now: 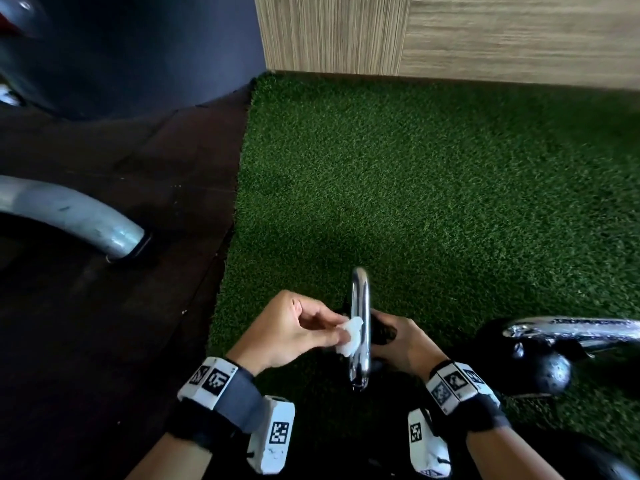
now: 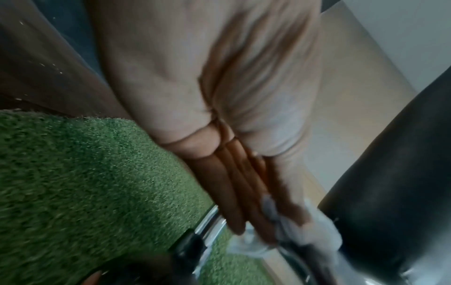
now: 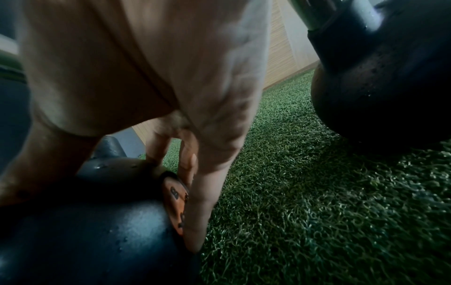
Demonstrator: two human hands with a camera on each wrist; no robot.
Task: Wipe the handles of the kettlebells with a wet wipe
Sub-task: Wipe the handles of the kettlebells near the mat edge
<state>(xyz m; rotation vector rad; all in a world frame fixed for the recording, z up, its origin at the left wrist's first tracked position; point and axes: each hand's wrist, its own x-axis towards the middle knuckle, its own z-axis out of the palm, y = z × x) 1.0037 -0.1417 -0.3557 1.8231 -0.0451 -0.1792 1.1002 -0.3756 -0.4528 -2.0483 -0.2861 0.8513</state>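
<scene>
Left hand pinches a crumpled white wet wipe between thumb and fingertips, pressing it against the left side of the chrome handle of the near kettlebell. That kettlebell sits on green turf, right in front of the person. Right hand rests on its black body, fingers straight and held together, touching an orange label. A 2nd kettlebell stands near on the right, chrome handle up.
</scene>
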